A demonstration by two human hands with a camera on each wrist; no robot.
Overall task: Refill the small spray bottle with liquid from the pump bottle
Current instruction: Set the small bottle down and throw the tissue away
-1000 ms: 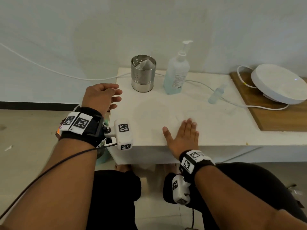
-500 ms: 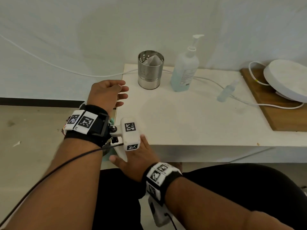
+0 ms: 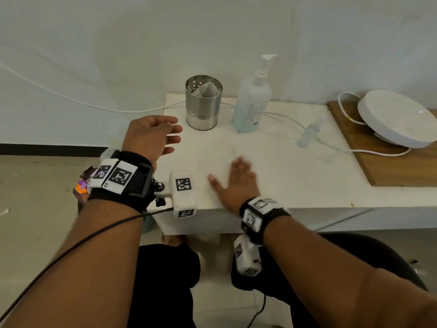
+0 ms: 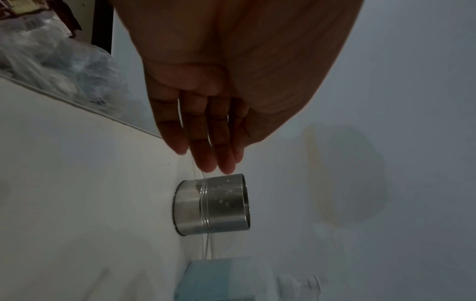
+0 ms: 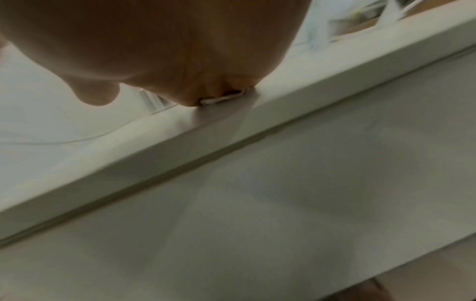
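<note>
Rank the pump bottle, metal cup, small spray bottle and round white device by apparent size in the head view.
1. round white device, partly cut off
2. pump bottle
3. metal cup, shorter than the pump bottle but wider, so this ranking is unsure
4. small spray bottle

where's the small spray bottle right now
In the head view, the small spray bottle lies on the white table, right of the pump bottle, beside the wooden board.

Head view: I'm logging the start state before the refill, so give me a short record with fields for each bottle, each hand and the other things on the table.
pump bottle: upright at the back of the table, untouched
spray bottle: right of the pump bottle, untouched
left hand: open, empty, by the table's left edge
right hand: open, blurred, over the near table edge
metal cup: left of the pump bottle
round white device: on a wooden board, far right
</note>
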